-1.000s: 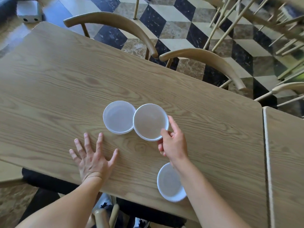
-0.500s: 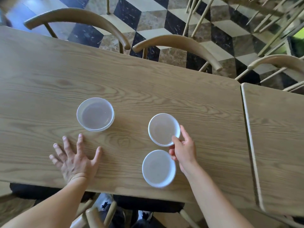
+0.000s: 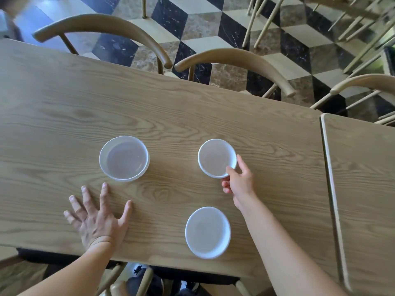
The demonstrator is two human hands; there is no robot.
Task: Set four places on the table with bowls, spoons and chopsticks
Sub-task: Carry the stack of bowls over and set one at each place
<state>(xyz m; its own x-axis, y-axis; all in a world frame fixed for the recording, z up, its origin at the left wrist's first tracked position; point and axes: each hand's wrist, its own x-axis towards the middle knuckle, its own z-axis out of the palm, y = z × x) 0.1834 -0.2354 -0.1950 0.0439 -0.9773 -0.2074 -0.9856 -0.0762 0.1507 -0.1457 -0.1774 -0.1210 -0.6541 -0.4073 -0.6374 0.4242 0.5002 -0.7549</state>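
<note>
The right hand (image 3: 239, 181) has its thumb and fingers pinched on the near rim of a white bowl (image 3: 217, 158), which sits on the wooden table (image 3: 192, 112) about midway between the near and far edges, toward the right end of this tabletop. The left hand (image 3: 96, 218) lies flat, palm down, fingers spread wide and gripping nothing, close to the near edge. Just beyond its fingertips sits a second bowl (image 3: 124, 158), clear-sided, well apart from the one being held. A third bowl (image 3: 207, 232) rests close to the near edge, between the two forearms and straight back from the held bowl, not touching it. A second table (image 3: 363, 189) butts up on the right, and curved wooden chairs (image 3: 233, 57) stand along the far edge over a chequered floor (image 3: 205, 24).
</note>
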